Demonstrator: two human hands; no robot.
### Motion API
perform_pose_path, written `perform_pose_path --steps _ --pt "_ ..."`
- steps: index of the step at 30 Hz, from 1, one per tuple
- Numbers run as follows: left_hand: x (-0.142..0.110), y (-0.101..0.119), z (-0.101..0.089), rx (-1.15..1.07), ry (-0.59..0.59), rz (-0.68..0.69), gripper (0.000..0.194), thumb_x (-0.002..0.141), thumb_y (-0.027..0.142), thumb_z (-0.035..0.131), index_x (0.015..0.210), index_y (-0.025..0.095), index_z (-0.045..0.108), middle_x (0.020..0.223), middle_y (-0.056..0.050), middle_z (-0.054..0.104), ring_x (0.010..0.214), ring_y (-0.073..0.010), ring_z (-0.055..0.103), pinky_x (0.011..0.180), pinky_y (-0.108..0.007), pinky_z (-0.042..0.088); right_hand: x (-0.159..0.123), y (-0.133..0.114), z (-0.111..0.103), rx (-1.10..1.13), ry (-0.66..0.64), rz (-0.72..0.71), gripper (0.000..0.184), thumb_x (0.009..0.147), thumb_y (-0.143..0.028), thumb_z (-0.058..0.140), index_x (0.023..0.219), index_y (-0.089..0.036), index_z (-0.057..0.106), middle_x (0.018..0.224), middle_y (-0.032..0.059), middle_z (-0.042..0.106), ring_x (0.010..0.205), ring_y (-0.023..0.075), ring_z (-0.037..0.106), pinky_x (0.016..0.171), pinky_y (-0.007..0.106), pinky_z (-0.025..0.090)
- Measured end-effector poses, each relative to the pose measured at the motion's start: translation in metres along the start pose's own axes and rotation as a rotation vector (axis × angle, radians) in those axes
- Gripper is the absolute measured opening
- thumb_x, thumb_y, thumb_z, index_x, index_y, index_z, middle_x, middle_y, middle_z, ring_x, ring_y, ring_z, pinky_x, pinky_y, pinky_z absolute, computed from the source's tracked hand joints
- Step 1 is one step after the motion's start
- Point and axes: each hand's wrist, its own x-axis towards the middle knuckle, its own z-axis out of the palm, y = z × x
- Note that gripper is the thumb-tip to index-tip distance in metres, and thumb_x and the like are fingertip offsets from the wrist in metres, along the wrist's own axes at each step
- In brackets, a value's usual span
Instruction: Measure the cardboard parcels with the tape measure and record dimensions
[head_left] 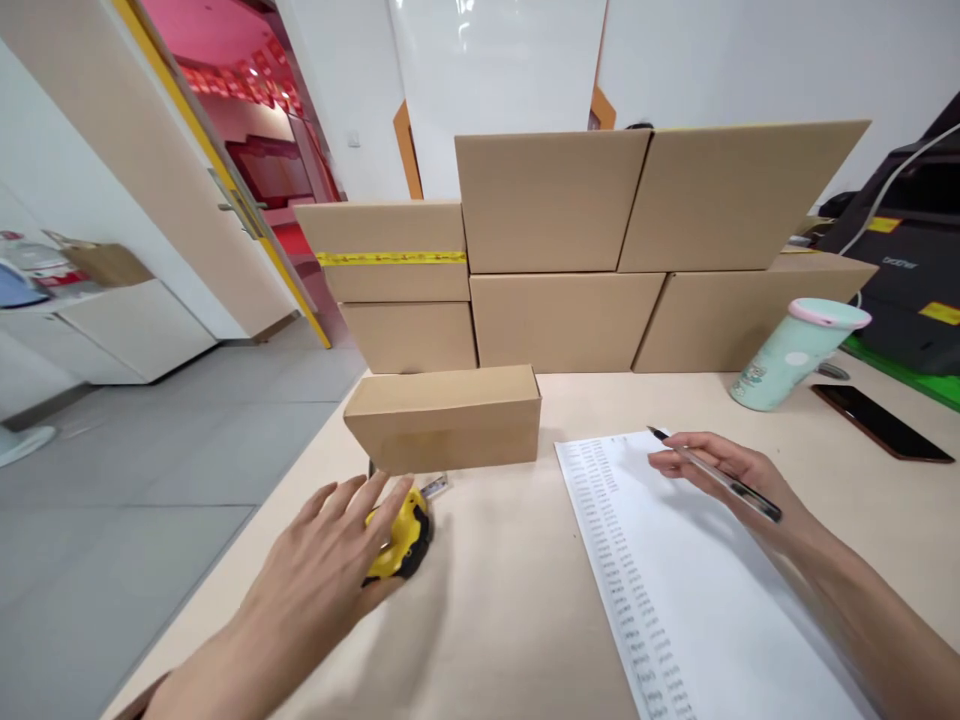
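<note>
My left hand (330, 540) is over a yellow and black tape measure (405, 535), its fingers across the top and its thumb along the near side. A short end of the blade (435, 486) sticks out towards a long, low cardboard box (450, 430) just beyond. In my right hand (727, 475) is a clear pen with a dark tip (720, 475), held above a white sheet of paper (697, 600). Columns of small handwritten marks run down the sheet's left side. The pen tip is near the sheet's top edge; whether it touches cannot be made out.
Several cardboard boxes (555, 205) are stacked in two rows along the back of the table (517, 600). A mint-green tumbler (795, 355) and a dark phone (881, 420) stand and lie at the right, near a black printer (907, 260). The table's left edge borders grey floor.
</note>
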Motion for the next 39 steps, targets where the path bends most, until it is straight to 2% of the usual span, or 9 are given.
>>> perform_pose_path --steps 3,6,9,11,15,19,24,29,39 --pt "0.010 0.059 -0.007 -0.130 0.170 0.222 0.048 0.090 0.040 0.048 0.131 0.014 0.047 0.128 -0.016 0.059 0.116 -0.0347 0.051 0.096 -0.051 0.040 0.001 0.003 0.012 -0.095 0.215 -0.011 0.032 0.073 -0.053 0.069 0.072 -0.024 0.056 0.066 0.0010 0.066 0.060 0.0161 0.060 0.056 0.027 0.047" --pt "0.034 0.132 0.004 -0.343 -0.017 0.488 0.031 0.092 0.031 0.047 0.115 0.014 0.057 0.111 -0.010 0.067 0.099 -0.0260 0.059 0.089 -0.039 0.047 0.012 0.008 0.032 0.035 0.251 -0.011 0.042 0.085 -0.062 0.049 0.067 -0.024 0.051 0.050 -0.0043 0.049 0.047 0.0121 0.048 0.051 0.026 0.044" --pt "0.059 0.185 0.031 -0.313 0.049 0.600 0.053 0.093 0.041 0.045 0.129 0.003 0.047 0.131 -0.019 0.056 0.123 -0.0297 0.047 0.104 -0.040 0.037 0.022 0.013 0.050 0.348 0.078 0.063 0.051 0.088 -0.067 0.037 0.096 -0.023 0.061 0.071 0.0033 0.066 0.072 0.0186 0.064 0.071 0.033 0.051" --pt "0.070 0.200 0.049 -0.219 0.075 0.601 0.067 0.093 0.051 0.040 0.133 -0.003 0.041 0.139 -0.025 0.047 0.134 -0.0339 0.036 0.112 -0.044 0.027 0.026 0.020 0.059 0.442 0.018 0.152 0.053 0.085 -0.065 0.046 0.108 -0.021 0.063 0.094 0.0092 0.071 0.094 0.0221 0.065 0.083 0.036 0.050" --pt "0.078 0.199 0.064 -0.137 0.085 0.587 0.076 0.092 0.060 0.032 0.133 -0.003 0.043 0.139 -0.026 0.047 0.135 -0.0377 0.036 0.115 -0.051 0.018 0.025 0.038 0.070 0.263 0.087 0.136 0.033 0.073 -0.051 0.071 0.083 -0.020 0.066 0.080 0.0027 0.068 0.077 0.0175 0.062 0.073 0.030 0.049" --pt "0.077 0.192 0.061 -0.112 0.129 0.612 0.076 0.093 0.060 0.026 0.133 -0.002 0.043 0.138 -0.025 0.048 0.134 -0.0380 0.036 0.115 -0.054 0.016 0.022 0.049 0.075 0.095 0.155 0.026 0.032 0.075 -0.050 0.069 0.071 -0.021 0.055 0.065 -0.0034 0.054 0.061 0.0124 0.051 0.058 0.026 0.043" --pt "0.077 0.190 0.060 -0.110 0.141 0.620 0.076 0.094 0.060 0.023 0.134 -0.001 0.043 0.139 -0.023 0.047 0.134 -0.0383 0.035 0.114 -0.056 0.018 0.020 0.050 0.076 0.089 0.226 0.084 0.037 0.074 -0.049 0.069 0.064 -0.024 0.044 0.054 -0.0065 0.047 0.049 0.0112 0.044 0.049 0.025 0.039" --pt "0.077 0.192 0.061 -0.124 0.123 0.610 0.078 0.093 0.061 0.024 0.133 -0.002 0.044 0.137 -0.023 0.050 0.133 -0.0390 0.036 0.113 -0.057 0.023 0.018 0.049 0.073 -0.114 0.255 0.002 0.036 0.073 -0.037 0.064 0.056 -0.024 0.034 0.052 -0.0071 0.035 0.050 0.0110 0.036 0.048 0.025 0.033" --pt "0.077 0.192 0.059 -0.104 0.136 0.614 0.077 0.091 0.062 0.029 0.131 -0.001 0.047 0.136 -0.023 0.052 0.131 -0.0398 0.039 0.112 -0.056 0.026 0.018 0.051 0.070 -0.180 0.195 -0.026 0.035 0.077 -0.035 0.059 0.057 -0.025 0.032 0.053 -0.0072 0.032 0.052 0.0114 0.032 0.049 0.025 0.029"
